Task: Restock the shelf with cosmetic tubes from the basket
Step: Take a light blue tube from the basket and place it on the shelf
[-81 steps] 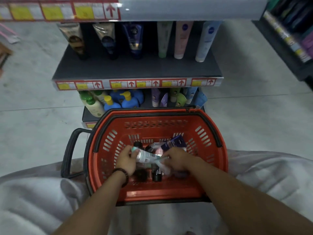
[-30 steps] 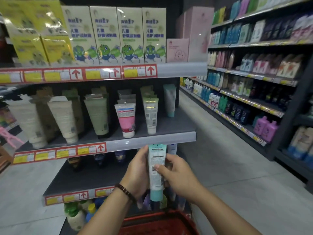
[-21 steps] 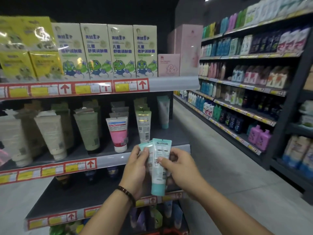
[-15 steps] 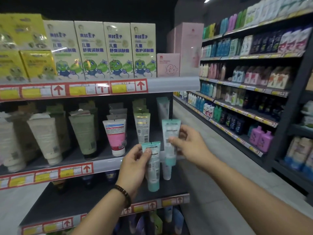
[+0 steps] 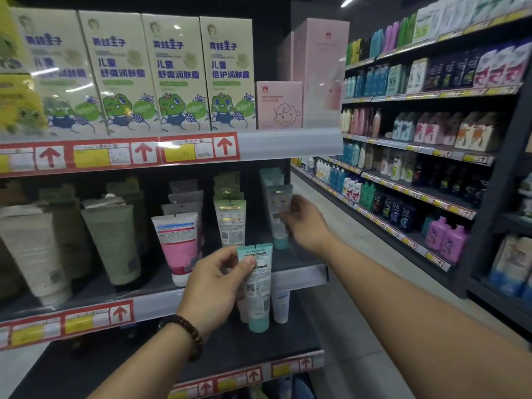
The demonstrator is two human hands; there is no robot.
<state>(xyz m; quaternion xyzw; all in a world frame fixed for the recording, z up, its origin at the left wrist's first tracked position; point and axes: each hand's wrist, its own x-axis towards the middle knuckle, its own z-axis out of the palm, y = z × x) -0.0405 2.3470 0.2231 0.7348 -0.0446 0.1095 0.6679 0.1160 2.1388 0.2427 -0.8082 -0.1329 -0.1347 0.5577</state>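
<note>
My left hand (image 5: 214, 286) grips a white tube with a teal cap and teal top edge (image 5: 257, 286), held cap down in front of the middle shelf's edge (image 5: 161, 300). My right hand (image 5: 305, 223) reaches onto the right end of that shelf and pinches a second teal-capped tube (image 5: 278, 217), standing it cap down in front of a matching tube (image 5: 270, 177) at the back. The basket is out of view.
Rows of tubes stand on the middle shelf: beige (image 5: 31, 251), green (image 5: 115, 243), pink (image 5: 178, 246), pale green (image 5: 230, 223). Frog-printed boxes (image 5: 175, 73) and pink boxes (image 5: 279, 105) fill the shelf above. A white tube (image 5: 280, 306) stands on the lower shelf. An aisle and stocked shelves (image 5: 431, 156) lie to the right.
Both hands took tubes from the basket and rose to the shelf. The right hand carried its tube up and back onto the shelf's right end; the left hand stays low with its tube.
</note>
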